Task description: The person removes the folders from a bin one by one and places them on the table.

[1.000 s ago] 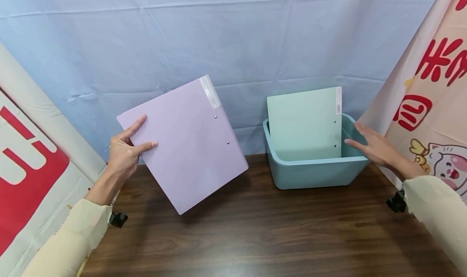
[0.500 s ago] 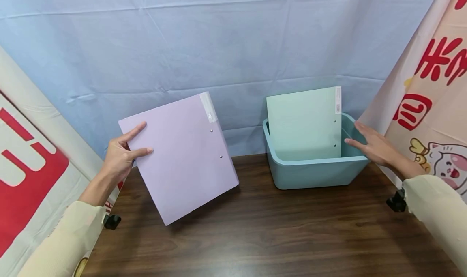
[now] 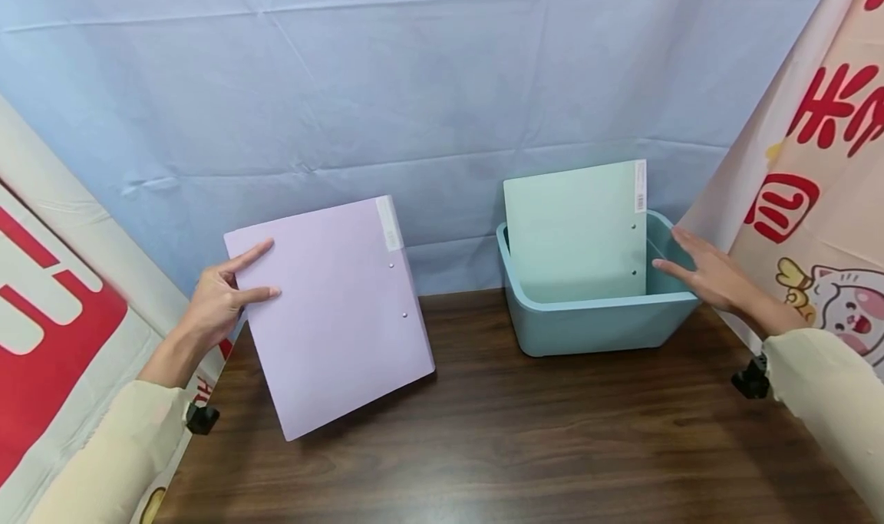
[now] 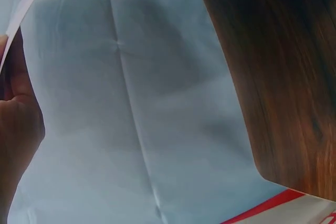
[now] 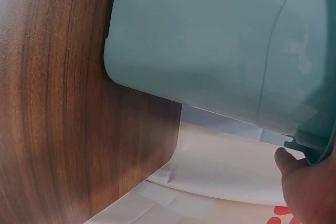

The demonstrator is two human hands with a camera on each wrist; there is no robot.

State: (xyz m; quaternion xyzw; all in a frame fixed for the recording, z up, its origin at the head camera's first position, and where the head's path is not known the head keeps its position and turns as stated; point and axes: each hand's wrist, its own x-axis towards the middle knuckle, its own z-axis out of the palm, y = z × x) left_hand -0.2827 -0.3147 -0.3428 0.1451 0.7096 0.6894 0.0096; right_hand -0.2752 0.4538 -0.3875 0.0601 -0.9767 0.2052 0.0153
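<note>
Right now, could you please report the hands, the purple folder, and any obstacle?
Left hand grips purple folder by left edge. Right hand holds blue bin by right rim. Purple folder tilted, outside bin. Possible obstacle: green folder standing in bin.

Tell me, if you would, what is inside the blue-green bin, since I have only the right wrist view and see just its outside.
Observer: A mint-green folder stands in the bin, rising above its rim.
Operator: Thank you; is anything held on the person's other side?
Observer: Yes, the left grip holds a lilac folder at its left edge.
Operator: Could you kindly say whether that one is labelled?
Observer: It has a whitish label near its upper right corner.
</note>
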